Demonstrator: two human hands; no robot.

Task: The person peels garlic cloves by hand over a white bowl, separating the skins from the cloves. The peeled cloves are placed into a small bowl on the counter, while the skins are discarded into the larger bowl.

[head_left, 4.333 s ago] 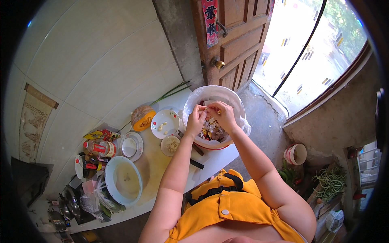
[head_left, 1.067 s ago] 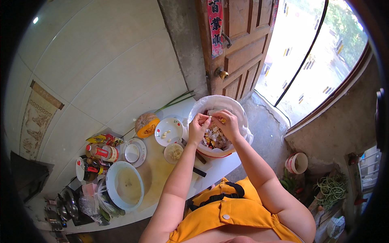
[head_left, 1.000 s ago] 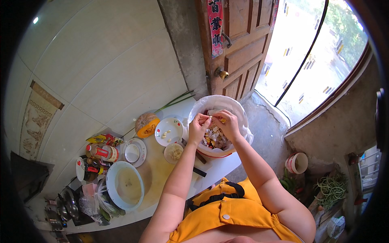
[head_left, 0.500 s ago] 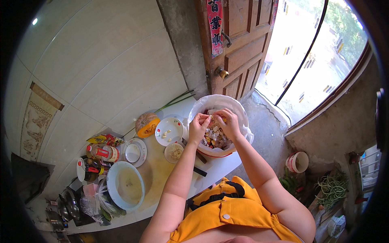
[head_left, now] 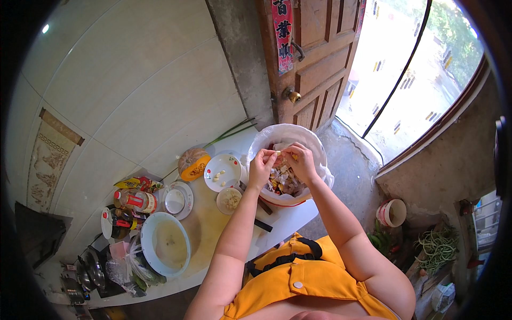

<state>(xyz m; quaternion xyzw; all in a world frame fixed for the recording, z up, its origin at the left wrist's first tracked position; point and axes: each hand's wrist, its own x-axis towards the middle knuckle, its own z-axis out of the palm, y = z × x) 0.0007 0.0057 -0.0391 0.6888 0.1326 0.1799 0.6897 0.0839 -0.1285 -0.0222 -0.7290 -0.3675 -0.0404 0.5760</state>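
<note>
Over the lined waste bin (head_left: 316,148), my left hand (head_left: 260,169) and my right hand (head_left: 301,163) meet fingertip to fingertip. Between them is a small pale garlic clove (head_left: 278,153), pinched from both sides. Pale peelings and other scraps (head_left: 285,180) fill the bin below. Left of my hands, a white plate (head_left: 230,165) carries several peeled cloves (head_left: 216,179). A small bowl (head_left: 220,205) with pale pieces in it, too small to name, stands beside my left forearm.
On the table (head_left: 218,229) are a knife (head_left: 263,225), a cut pumpkin (head_left: 193,164), green stalks (head_left: 232,132), stacked dishes (head_left: 186,198), a basin of water (head_left: 186,250) and bottles (head_left: 140,201). A wooden door (head_left: 325,69) stands open beyond the bin. A small bucket (head_left: 391,213) is on the right.
My fingertips have shifted slightly around the clove, and more of it shows between them now. The arms stay nearly where they were, and the plate and bowl have not moved.
</note>
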